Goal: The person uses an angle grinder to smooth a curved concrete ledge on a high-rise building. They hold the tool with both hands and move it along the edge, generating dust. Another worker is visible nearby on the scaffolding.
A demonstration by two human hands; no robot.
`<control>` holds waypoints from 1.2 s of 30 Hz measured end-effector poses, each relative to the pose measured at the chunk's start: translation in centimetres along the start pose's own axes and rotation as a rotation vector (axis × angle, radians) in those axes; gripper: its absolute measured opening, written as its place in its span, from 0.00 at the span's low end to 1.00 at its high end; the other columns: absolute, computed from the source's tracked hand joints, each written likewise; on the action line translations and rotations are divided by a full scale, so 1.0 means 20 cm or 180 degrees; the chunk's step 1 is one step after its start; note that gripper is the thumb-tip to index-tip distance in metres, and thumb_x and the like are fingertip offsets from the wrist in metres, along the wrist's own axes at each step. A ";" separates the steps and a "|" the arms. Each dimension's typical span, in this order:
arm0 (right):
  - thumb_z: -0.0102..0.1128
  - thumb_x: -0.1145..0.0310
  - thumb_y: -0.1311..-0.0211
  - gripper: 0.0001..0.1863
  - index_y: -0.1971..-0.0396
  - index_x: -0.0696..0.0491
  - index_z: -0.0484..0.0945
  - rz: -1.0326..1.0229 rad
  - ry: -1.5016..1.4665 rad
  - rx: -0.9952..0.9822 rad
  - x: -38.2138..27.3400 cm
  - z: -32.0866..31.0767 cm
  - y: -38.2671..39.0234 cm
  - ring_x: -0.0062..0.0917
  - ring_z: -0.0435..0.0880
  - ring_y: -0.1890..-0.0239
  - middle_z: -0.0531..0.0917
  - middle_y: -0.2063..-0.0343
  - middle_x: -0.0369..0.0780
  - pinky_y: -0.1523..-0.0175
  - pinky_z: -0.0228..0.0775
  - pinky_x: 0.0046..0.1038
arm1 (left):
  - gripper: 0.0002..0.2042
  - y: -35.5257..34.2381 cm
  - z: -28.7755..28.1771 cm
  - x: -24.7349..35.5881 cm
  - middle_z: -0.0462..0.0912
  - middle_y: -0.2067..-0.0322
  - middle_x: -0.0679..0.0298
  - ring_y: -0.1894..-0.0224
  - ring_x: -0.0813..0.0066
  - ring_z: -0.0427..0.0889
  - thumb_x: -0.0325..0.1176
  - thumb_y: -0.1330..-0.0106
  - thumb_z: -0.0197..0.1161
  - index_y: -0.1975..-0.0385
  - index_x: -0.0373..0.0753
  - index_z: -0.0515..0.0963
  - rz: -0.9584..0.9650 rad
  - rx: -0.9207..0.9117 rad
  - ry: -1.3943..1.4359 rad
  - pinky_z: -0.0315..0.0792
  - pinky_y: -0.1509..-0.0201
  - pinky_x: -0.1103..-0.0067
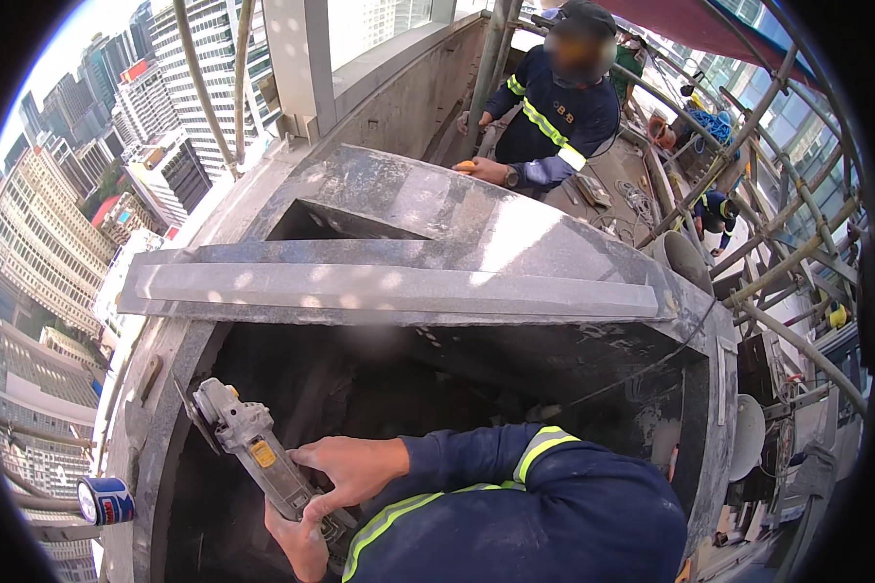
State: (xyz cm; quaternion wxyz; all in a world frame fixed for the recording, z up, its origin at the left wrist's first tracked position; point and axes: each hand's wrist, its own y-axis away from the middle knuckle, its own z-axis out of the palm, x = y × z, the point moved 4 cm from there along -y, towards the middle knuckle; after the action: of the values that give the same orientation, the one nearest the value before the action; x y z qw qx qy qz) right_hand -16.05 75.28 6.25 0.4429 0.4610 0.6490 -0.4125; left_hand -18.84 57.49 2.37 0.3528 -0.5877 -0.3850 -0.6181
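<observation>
- So the angle grinder (262,452) is up over the left part of the big stone box (721,408), tilted, with its disc (196,418) end near the box's left rim.
- Left hand (298,546) is wrapped round the lower part of the grinder body, fingers curled on it.
- Right hand (360,473) has the same body from the other side, thumb and fingers spread along it. Both are grasping, neither has let go.
- Inside the box it's mostly dark and dusty; a thin cable (642,376) runs through the right side. Can't make out the bottom properly.
- Beyond the long grey strip (399,290) there's a smaller recess (331,223), dark inside too.
- Blue-and-white can (107,500) is just outside the left rim. Can't tell what's in it.
- White rounded tub-like thing (747,437) off to the right, contents hidden.
</observation>
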 end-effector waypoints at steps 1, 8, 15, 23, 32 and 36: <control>0.70 0.43 0.44 0.46 0.41 0.69 0.69 0.0014 0.0044 0.0016 0.02 -0.03 0.02 0.49 0.83 0.53 0.81 0.54 0.56 0.49 0.76 0.39 | 0.31 -0.03 0.04 0.02 0.81 0.62 0.62 0.64 0.77 0.81 0.41 0.42 0.77 0.45 0.27 0.72 0.0005 -0.0056 0.0106 0.75 0.60 0.79; 0.69 0.46 0.40 0.43 0.38 0.68 0.69 0.0395 0.0123 0.0195 0.02 -0.31 0.17 0.46 0.84 0.57 0.81 0.52 0.55 0.49 0.77 0.39 | 0.22 -0.21 0.28 0.10 0.81 0.62 0.62 0.61 0.75 0.81 0.26 0.44 0.74 0.51 0.28 0.73 -0.0168 -0.0219 -0.0135 0.75 0.53 0.76; 0.69 0.46 0.39 0.45 0.36 0.67 0.67 0.0699 0.0178 0.0273 0.16 -0.58 0.33 0.36 0.83 0.63 0.80 0.55 0.49 0.57 0.77 0.35 | 0.16 -0.40 0.40 0.08 0.78 0.71 0.64 0.76 0.77 0.79 0.23 0.39 0.68 0.54 0.31 0.71 -0.0302 0.0025 -0.0243 0.77 0.69 0.80; 0.69 0.46 0.39 0.44 0.36 0.67 0.68 0.0262 0.0284 0.0512 0.14 -0.78 0.30 0.35 0.82 0.63 0.81 0.56 0.47 0.56 0.77 0.34 | 0.16 -0.56 0.24 0.12 0.78 0.71 0.65 0.73 0.76 0.78 0.25 0.40 0.70 0.56 0.31 0.73 0.0080 0.0566 -0.1011 0.74 0.66 0.78; 0.68 0.47 0.37 0.39 0.36 0.61 0.71 0.0566 0.1482 0.1138 0.08 -0.96 0.32 0.38 0.84 0.57 0.82 0.53 0.45 0.50 0.77 0.35 | 0.25 -0.80 -0.13 0.36 0.83 0.73 0.51 0.72 0.60 0.84 0.27 0.47 0.75 0.51 0.27 0.73 0.0816 0.0980 -0.2671 0.75 0.61 0.70; 0.70 0.48 0.39 0.37 0.39 0.60 0.74 0.1027 0.2337 0.1578 0.03 -1.08 0.38 0.43 0.83 0.52 0.81 0.51 0.48 0.47 0.76 0.36 | 0.27 -1.04 -0.25 0.28 0.84 0.68 0.42 0.63 0.39 0.84 0.32 0.47 0.77 0.50 0.27 0.73 0.0748 0.0913 -0.2947 0.75 0.57 0.61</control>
State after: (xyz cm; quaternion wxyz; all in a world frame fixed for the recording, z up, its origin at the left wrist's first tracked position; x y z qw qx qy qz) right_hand -12.96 97.51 10.46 0.1190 0.7632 0.5646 -0.2907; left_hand -39.92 62.69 6.66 0.2894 -0.7854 -0.5135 -0.1892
